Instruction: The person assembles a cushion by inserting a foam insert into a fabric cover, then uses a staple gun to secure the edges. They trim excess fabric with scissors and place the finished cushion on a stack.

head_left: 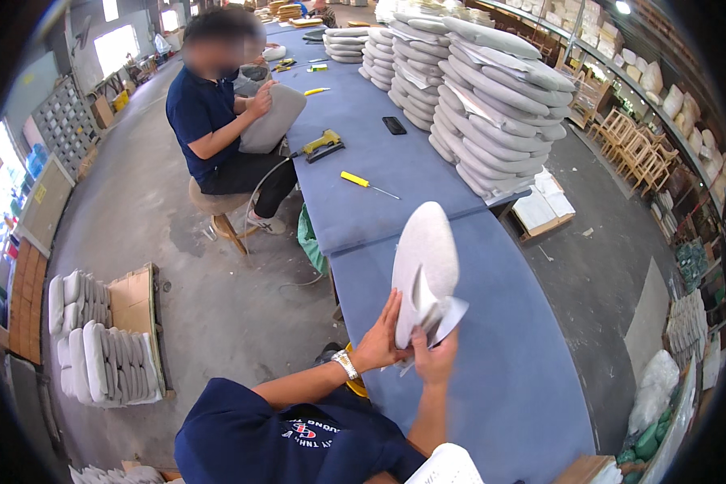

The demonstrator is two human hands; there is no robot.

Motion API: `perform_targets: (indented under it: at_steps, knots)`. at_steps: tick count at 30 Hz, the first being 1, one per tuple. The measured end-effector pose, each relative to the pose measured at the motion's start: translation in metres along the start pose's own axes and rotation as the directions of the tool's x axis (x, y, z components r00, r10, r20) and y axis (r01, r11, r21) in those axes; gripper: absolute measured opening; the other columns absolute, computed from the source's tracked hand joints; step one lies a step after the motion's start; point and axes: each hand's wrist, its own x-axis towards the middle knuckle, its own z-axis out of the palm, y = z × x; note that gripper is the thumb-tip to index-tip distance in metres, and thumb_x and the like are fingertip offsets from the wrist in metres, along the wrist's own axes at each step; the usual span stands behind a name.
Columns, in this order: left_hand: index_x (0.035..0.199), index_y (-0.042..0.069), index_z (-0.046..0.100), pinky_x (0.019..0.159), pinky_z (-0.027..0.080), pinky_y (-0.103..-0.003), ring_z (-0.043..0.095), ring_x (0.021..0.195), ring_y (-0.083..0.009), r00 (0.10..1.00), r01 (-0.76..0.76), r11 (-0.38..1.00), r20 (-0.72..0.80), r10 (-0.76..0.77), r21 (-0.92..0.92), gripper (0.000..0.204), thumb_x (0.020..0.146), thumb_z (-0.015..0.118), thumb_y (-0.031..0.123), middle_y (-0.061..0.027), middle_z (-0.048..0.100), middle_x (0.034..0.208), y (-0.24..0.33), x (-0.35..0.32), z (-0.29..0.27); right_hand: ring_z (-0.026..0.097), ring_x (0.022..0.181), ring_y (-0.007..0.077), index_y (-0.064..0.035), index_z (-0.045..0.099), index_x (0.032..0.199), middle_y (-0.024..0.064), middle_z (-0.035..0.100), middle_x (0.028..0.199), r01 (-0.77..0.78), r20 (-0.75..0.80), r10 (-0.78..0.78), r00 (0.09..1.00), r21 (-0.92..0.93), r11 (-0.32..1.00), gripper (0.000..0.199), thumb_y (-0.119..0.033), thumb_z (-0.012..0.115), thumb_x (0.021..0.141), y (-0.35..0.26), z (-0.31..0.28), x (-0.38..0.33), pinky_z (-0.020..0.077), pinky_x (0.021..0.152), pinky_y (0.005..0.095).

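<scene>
A light grey upholstered seat cushion (427, 246) is held up on edge above the near part of the blue table. My left hand (379, 335) grips its left side low down, with the fingers along the fabric. At the cushion's lower end my right hand (436, 355) is closed on it, thumb against a fold of loose fabric. A white flap (450, 321) sticks out beside the right fingers. Just past the cushion lies a screwdriver (356, 179) with a yellow handle. The underside of the cushion is partly hidden.
Tall stacks of grey cushions (500, 105) stand along the table's right edge, near a black phone (394, 126). A yellow-green staple gun (324, 146) with a hose lies at the left edge. A seated co-worker (226, 121) holds another cushion. More cushions fill a pallet (155, 331) at left.
</scene>
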Motion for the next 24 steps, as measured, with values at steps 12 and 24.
perform_targets:
  at_steps: [12, 24]
  knots:
    - [0.16, -0.004, 0.0, 0.09, 0.056, -0.051, 0.061, 0.116, -0.0502, 0.966, 0.202, 0.965, 0.128, -0.224, 0.165, 0.111, 0.085, 0.074, 0.03, -0.0347, 0.033, 0.158, 0.065, 0.02, -0.024, 0.063, 0.076, 0.0358, 0.0038, 0.063, 0.094, 0.0206, 0.062, 0.084, 0.089, 0.098, -0.068, 0.993, -0.228, 0.97, 0.026, -0.017, 0.05, 0.103, 0.025, -0.028, 0.016, 0.0483, 0.068, 0.0409]
    - [0.143, -0.007, 0.047, 0.069, 0.057, -0.053, 0.072, 0.077, -0.0451, 0.894, 0.253, 0.837, 0.214, -0.394, 0.486, 0.078, 0.091, 0.067, 0.048, -0.0273, 0.072, 0.081, 0.049, 0.038, 0.034, 0.064, 0.079, 0.0175, 0.0091, 0.071, 0.101, 0.012, 0.073, 0.088, -0.632, -0.272, 0.659, 0.701, 0.193, 0.751, 0.058, -0.044, 0.05, 0.107, 0.14, -0.034, -0.01, 0.0514, 0.073, 0.0368]
